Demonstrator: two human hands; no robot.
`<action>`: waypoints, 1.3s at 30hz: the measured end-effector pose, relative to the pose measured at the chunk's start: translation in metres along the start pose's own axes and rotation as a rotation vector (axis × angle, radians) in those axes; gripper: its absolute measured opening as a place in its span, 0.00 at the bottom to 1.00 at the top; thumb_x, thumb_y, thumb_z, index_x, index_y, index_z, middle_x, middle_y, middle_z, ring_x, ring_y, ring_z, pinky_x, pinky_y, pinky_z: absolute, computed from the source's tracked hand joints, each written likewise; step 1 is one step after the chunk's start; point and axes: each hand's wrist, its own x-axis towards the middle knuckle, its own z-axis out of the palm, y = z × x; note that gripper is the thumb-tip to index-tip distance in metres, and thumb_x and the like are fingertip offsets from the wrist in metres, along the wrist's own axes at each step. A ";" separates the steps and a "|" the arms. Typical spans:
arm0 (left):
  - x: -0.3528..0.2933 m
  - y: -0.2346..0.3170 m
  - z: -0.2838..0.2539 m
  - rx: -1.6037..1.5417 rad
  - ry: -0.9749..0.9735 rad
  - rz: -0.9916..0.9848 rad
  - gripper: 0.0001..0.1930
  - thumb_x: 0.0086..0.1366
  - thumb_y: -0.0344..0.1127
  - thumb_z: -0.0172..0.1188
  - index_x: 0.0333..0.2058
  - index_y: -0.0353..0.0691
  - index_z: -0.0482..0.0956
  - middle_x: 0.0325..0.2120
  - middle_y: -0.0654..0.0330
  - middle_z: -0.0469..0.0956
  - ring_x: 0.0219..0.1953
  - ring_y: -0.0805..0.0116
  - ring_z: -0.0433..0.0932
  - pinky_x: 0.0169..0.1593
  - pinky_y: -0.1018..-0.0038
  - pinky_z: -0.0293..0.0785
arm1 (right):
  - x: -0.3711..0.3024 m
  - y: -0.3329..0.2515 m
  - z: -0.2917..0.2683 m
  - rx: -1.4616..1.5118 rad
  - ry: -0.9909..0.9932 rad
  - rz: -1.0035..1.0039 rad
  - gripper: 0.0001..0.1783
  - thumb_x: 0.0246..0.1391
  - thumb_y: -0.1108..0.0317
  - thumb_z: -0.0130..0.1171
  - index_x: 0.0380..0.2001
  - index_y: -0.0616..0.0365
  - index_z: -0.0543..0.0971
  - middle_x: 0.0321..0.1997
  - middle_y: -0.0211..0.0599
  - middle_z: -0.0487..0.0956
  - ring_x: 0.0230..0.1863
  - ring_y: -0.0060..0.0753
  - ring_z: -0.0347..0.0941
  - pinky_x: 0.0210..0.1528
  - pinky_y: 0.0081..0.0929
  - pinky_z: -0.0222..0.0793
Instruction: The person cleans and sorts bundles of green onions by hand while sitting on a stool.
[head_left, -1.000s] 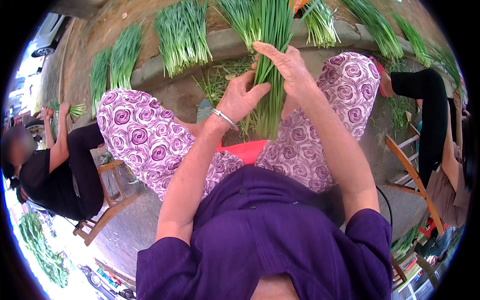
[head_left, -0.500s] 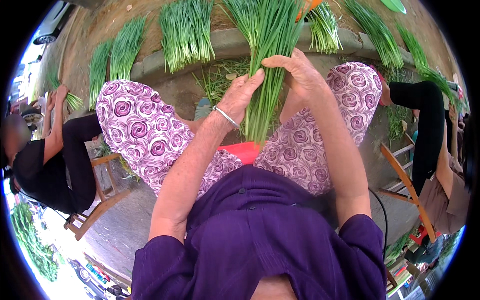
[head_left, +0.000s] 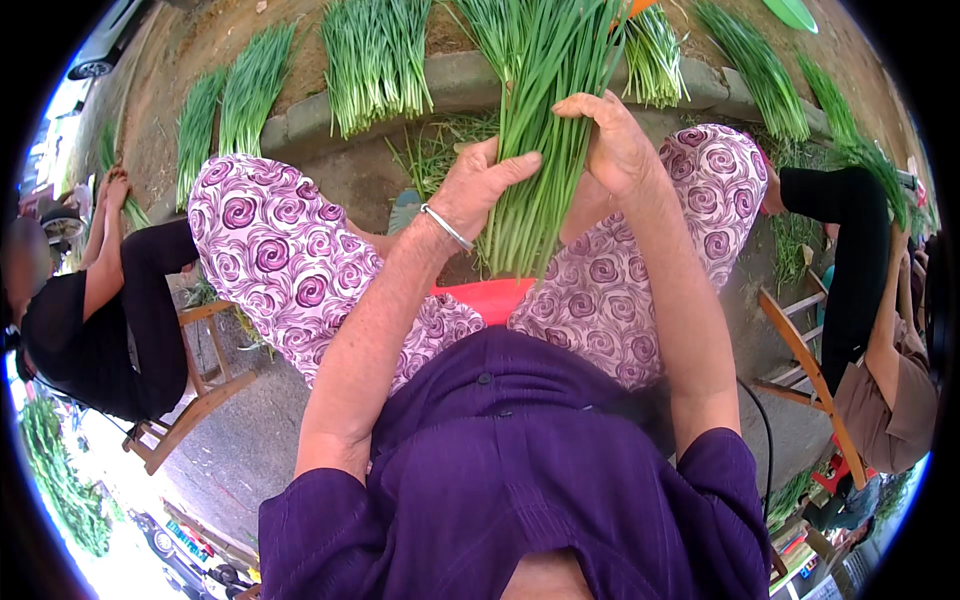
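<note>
Between my knees I hold a thick bunch of garlic chives, its pale stalk ends toward me and its green leaves pointing away. My left hand is wrapped around the left side of the bunch, thumb across the top, with a silver bangle on the wrist. On the opposite side my right hand grips the bunch, its thumb along the upper edge and its other fingers hidden behind. Below the stalk ends, part of a red plastic thing shows between my thighs.
Bundles of chives lie along a low stone kerb ahead. Loose trimmings litter the ground. A person in black sits at left on a wooden chair; another person sits at right beside a wooden chair.
The bunch has fanned out wider between my hands. My hands have moved slightly apart, and my right hand has shifted a little right. The person at left has moved their hands.
</note>
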 end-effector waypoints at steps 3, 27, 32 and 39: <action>-0.001 0.006 0.000 -0.068 0.011 -0.056 0.18 0.64 0.36 0.55 0.50 0.32 0.70 0.40 0.59 0.77 0.38 0.73 0.78 0.44 0.75 0.76 | -0.002 -0.001 0.000 0.018 -0.009 -0.008 0.05 0.45 0.76 0.56 0.28 0.62 0.78 0.30 0.33 0.78 0.33 0.27 0.74 0.40 0.28 0.71; -0.002 -0.003 0.002 -0.022 0.091 0.054 0.18 0.66 0.39 0.53 0.51 0.37 0.69 0.43 0.62 0.75 0.42 0.74 0.76 0.46 0.74 0.75 | -0.001 -0.001 0.002 0.059 0.086 -0.040 0.09 0.43 0.80 0.56 0.32 0.64 0.75 0.34 0.35 0.77 0.34 0.30 0.75 0.40 0.29 0.73; 0.000 -0.005 0.001 -0.175 0.084 -0.012 0.17 0.66 0.39 0.53 0.50 0.36 0.70 0.42 0.60 0.76 0.40 0.72 0.78 0.45 0.72 0.77 | 0.000 -0.001 -0.003 0.123 0.062 -0.045 0.06 0.45 0.80 0.54 0.30 0.63 0.75 0.33 0.34 0.77 0.35 0.30 0.75 0.41 0.30 0.73; -0.005 0.002 0.007 -0.102 0.048 -0.075 0.19 0.62 0.38 0.57 0.49 0.35 0.70 0.41 0.57 0.77 0.40 0.69 0.78 0.44 0.70 0.77 | 0.000 0.000 0.001 0.083 0.108 -0.049 0.09 0.44 0.78 0.56 0.33 0.63 0.74 0.33 0.34 0.76 0.37 0.30 0.74 0.44 0.31 0.72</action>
